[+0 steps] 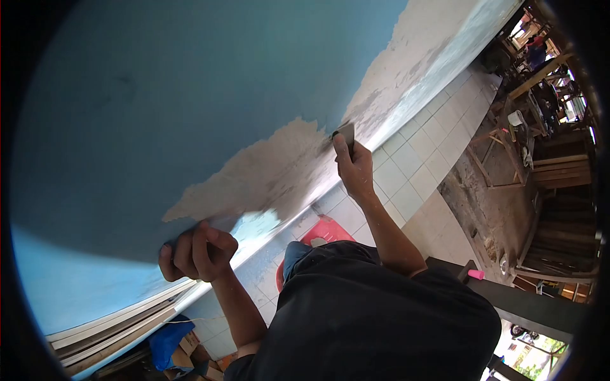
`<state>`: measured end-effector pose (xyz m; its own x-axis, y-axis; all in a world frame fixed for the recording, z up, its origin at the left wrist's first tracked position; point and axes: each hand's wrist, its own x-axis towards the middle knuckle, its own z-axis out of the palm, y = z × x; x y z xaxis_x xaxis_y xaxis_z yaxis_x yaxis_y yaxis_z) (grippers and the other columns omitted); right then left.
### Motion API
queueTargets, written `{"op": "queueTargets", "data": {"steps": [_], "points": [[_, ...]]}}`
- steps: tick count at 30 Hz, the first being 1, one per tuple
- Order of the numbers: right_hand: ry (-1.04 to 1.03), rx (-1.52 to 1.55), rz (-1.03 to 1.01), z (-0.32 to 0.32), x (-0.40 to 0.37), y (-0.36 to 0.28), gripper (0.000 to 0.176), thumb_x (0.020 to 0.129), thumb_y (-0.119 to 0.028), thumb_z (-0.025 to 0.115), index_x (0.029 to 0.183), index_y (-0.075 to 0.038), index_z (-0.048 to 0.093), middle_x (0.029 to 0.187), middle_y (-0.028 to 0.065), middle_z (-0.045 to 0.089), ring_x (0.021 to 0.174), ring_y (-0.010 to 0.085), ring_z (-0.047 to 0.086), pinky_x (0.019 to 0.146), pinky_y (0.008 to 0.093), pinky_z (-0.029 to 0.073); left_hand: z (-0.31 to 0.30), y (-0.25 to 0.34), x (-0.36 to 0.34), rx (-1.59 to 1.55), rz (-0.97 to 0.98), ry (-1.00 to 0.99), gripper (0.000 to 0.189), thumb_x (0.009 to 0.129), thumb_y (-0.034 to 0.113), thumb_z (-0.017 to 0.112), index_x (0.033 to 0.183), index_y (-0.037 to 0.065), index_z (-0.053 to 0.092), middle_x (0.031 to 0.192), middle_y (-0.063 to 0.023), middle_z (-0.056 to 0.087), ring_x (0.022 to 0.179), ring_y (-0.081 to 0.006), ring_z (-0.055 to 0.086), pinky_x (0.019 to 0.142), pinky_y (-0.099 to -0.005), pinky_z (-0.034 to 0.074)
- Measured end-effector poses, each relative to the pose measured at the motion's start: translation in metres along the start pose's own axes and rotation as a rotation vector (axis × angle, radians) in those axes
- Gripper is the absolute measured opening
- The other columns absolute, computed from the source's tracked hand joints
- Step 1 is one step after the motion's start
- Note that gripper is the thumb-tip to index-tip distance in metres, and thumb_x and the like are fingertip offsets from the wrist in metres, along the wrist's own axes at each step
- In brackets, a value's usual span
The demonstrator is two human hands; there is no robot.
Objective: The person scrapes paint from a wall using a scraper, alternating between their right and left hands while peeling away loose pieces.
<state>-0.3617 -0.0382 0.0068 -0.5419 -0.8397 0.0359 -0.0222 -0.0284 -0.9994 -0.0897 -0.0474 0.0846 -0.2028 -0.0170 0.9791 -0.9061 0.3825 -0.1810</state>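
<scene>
A blue wall point(190, 114) fills the upper left, with a rough pale patch point(267, 162) of bare plaster where the paint is gone. My right hand point(356, 166) grips a small flat greyish scraper point(347, 132), thumb pressed along it, held against the wall at the ragged paint edge. Lower on the left, my left hand point(198, 251) is loosely closed, its fingers curled and nothing showing in them. Its knuckles are right at the wall, beside the lower tip of the bare patch.
A red plastic stool point(327, 230) stands by my legs on the tiled floor point(406, 159). White trim point(121, 314) and a blue bag point(171, 343) with cardboard boxes point(187, 352) lie lower left. At right are wooden frames point(502, 159), a dark beam point(527, 301) and a pink cup point(475, 274).
</scene>
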Motion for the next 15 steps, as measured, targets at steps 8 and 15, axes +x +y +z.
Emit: {"op": "queueTargets", "data": {"steps": [8, 15], "points": [[0.055, -0.035, -0.073, 0.003, 0.0, 0.005, 0.045, 0.09, -0.043, 0.058, 0.066, -0.006, 0.049, 0.051, -0.0048, 0.041, 0.042, 0.0022, 0.035, 0.037, 0.0202, 0.025, 0.0, 0.001, 0.0, -0.017, -0.009, 0.009, 0.013, 0.083, 0.02, 0.059, 0.077, 0.009, 0.061, 0.075, -0.0027, 0.056, 0.092, -0.0221, 0.047, 0.089, -0.0378, 0.038], [0.056, 0.005, -0.035, 0.002, 0.0, 0.004, 0.048, 0.088, -0.046, 0.06, 0.065, -0.005, 0.05, 0.05, -0.0051, 0.04, 0.042, 0.0024, 0.035, 0.037, 0.0212, 0.025, -0.003, -0.002, -0.002, 0.009, 0.008, -0.01, 0.012, 0.083, 0.02, 0.059, 0.078, 0.01, 0.062, 0.074, -0.0019, 0.056, 0.091, -0.0213, 0.048, 0.089, -0.0377, 0.038]]}}
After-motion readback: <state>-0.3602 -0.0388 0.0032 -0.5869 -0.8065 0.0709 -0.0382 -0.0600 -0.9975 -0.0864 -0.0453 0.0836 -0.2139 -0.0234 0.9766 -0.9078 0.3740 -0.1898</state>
